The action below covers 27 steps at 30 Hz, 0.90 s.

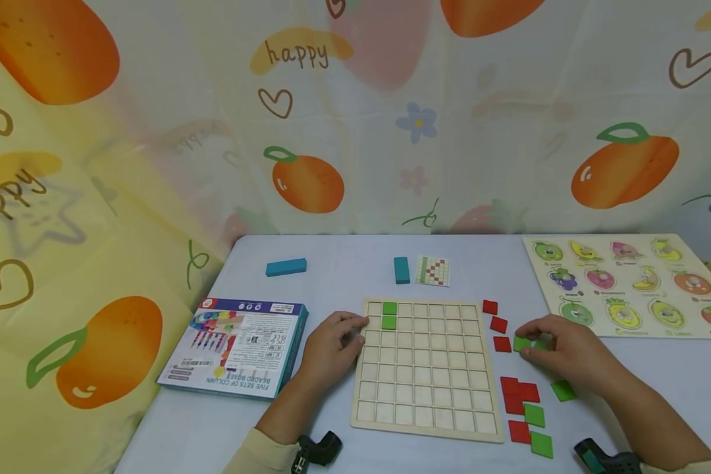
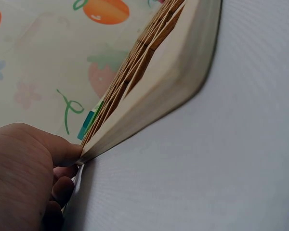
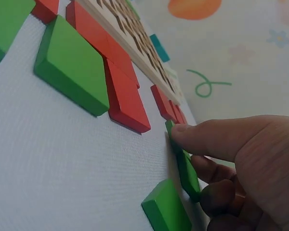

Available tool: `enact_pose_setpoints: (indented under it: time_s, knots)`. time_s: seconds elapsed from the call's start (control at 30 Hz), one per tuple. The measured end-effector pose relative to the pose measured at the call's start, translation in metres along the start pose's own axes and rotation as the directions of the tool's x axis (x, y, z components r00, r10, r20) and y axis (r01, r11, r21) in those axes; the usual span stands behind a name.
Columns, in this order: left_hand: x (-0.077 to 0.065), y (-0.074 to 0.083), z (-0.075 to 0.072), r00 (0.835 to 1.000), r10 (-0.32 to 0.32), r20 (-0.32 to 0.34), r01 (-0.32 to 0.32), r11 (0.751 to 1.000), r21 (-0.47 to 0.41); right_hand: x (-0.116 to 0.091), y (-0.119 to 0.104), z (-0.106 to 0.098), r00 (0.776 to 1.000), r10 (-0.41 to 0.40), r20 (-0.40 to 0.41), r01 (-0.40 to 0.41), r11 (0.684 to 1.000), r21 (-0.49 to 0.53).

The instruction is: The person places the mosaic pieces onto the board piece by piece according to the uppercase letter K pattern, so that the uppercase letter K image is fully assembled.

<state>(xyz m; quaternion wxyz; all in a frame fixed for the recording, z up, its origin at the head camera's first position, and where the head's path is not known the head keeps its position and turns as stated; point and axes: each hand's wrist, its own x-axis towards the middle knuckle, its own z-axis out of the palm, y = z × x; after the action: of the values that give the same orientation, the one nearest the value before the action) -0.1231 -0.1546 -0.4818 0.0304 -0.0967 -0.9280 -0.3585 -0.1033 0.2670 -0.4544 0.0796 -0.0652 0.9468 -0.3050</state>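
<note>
One green tile (image 1: 521,343) pinched, right of a board (image 1: 424,395).
Nearest, loose red tiles (image 1: 519,432) and green ones (image 1: 542,445) lie on the cloth (image 1: 421,457), some touching. The left hand (image 1: 332,345), fingers bent but gripping nothing, touches the board's left edge, just right of a box (image 1: 237,342). The right hand (image 1: 569,349) holds the green tile between thumb and forefinger; whether it is off the cloth cannot be told. The step in hand looks like taking up that tile; the next move seems to call for a level lift, clear of the reds. Two green tiles (image 1: 390,308) fill the board's second column, top two rows. Farther back: blue blocks (image 1: 401,270), a card (image 1: 433,270) and, at right, a fruit board (image 1: 622,296).
</note>
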Motion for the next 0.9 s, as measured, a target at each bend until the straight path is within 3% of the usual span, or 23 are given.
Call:
enact_pose_setpoints:
  time_s: [0.5, 0.9]
  knots:
    - [0.000, 0.000, 0.000, 1.000, 0.000, 0.003, 0.000, 1.000, -0.003, 0.003, -0.006, 0.000, 1.000, 0.006, 0.002, -0.006, 1.000, 0.015]
    - [0.000, -0.001, 0.001, 1.000, 0.012, -0.005, -0.012, 1.000, -0.004, 0.009, -0.016, -0.006, 0.999, -0.039, 0.011, 0.039, 0.998, 0.049]
